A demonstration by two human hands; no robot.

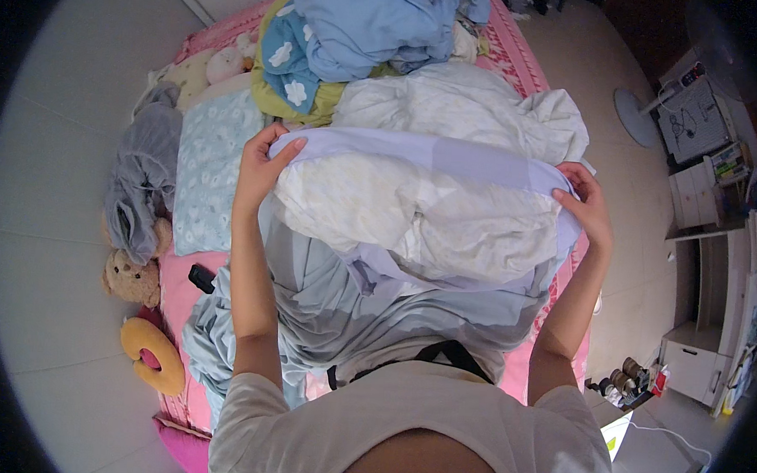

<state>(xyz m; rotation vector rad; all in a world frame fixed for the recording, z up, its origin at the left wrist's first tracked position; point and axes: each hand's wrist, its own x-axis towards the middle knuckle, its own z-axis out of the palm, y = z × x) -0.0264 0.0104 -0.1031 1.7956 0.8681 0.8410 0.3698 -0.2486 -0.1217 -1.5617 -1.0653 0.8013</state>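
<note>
A wide lavender cloth (476,164) is stretched between my two hands over the bed. My left hand (265,164) pinches its left corner, thumb on top and fingers behind. At the other end, my right hand (587,205) grips the right corner in the same way. Crumpled white quilted bedding (355,197) lies bunched along the cloth's near side, and whether it is joined to the cloth I cannot tell. Just beyond rests more white bedding (462,104). Grey-blue fabric (333,294) spreads in folds beneath, toward my body.
A pale blue patterned pillow (215,172), a teddy bear (132,277) and an orange neck pillow (151,356) line the left side of the pink bed. A small black object (202,278) lies near my left forearm. Blue bedding (381,31) is heaped far off; a white cabinet (695,369) stands right.
</note>
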